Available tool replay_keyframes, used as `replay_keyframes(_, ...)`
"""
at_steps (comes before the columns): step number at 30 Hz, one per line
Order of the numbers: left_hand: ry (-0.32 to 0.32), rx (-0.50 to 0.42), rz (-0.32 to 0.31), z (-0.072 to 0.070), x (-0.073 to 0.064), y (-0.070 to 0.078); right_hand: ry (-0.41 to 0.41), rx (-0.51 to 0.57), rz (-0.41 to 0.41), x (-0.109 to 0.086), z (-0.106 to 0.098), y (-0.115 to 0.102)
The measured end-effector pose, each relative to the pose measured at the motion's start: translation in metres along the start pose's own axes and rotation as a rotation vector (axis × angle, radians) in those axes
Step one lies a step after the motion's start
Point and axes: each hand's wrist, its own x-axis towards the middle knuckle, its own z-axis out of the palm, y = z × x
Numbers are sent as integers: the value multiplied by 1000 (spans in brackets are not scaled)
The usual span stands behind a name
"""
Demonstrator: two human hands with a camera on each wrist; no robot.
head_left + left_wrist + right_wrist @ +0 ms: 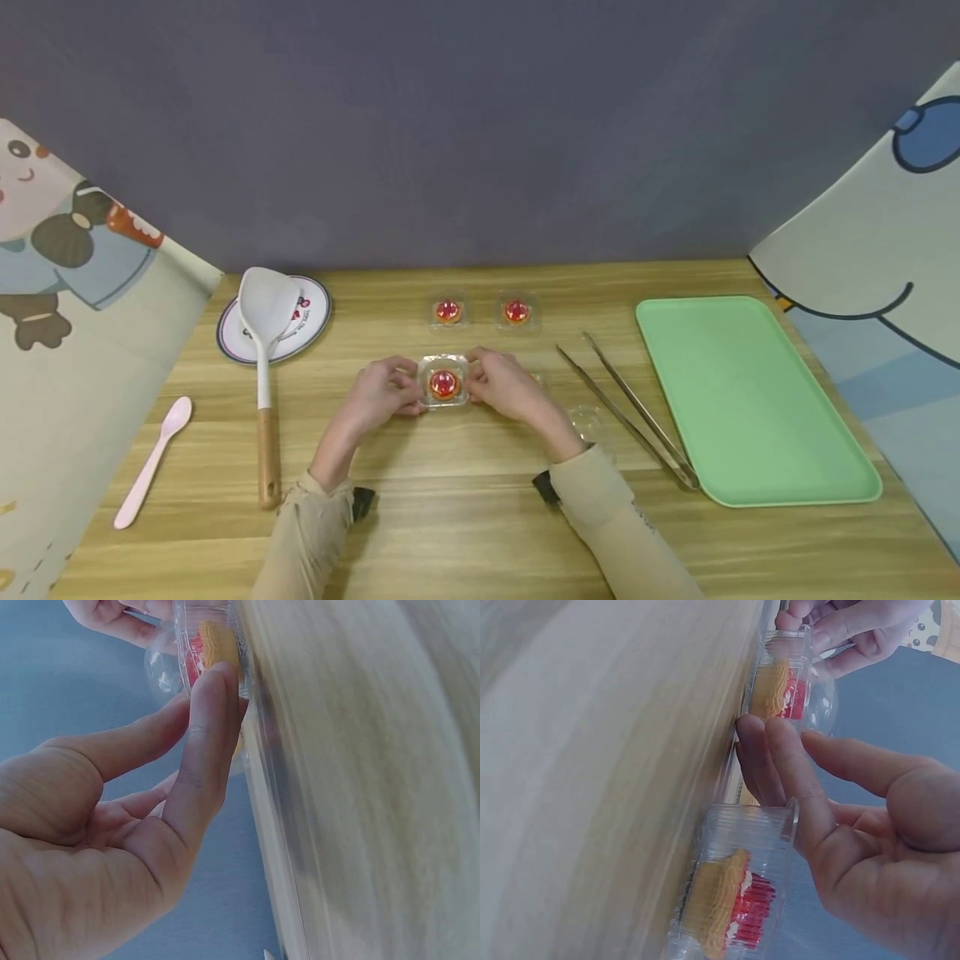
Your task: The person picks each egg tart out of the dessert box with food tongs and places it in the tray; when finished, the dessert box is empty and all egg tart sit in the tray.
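Observation:
A small clear plastic box (443, 381) with a domed lid stands on the wooden table in front of me. Inside it is a tart (444, 384) with an orange-yellow crust and a red top. My left hand (383, 388) pinches the left side of the box between thumb and fingers. On the opposite side, my right hand (504, 385) pinches the edge with its thumb and fingertips. Close beside the right hand, in the right wrist view, stands another clear box with a red-topped tart (739, 907). A clear domed lid (588, 423) lies by the right wrist.
Two more boxed tarts, left (448, 312) and right (517, 312), stand farther back. Metal tongs (633, 408) lie beside a green tray (757, 400) at right. A white turner (266, 308) rests across a plate (318, 304) at left, with a pink spoon (155, 458) nearby.

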Motion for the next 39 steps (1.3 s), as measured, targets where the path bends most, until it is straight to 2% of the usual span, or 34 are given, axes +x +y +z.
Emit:
replay_keyframes(12,-3,-15,-3,1,0,1,-9,46,10,1,-1,3)
replay_keyframes(20,-6,21,24,-1,1,3,-16,76,11,2,-5,4)
replay_keyframes(30,8,9,22,0,1,2,-38,89,16,3,-5,4)
replay_keyframes(39,11,25,21,0,-1,2,-47,124,-14,4,-6,7)
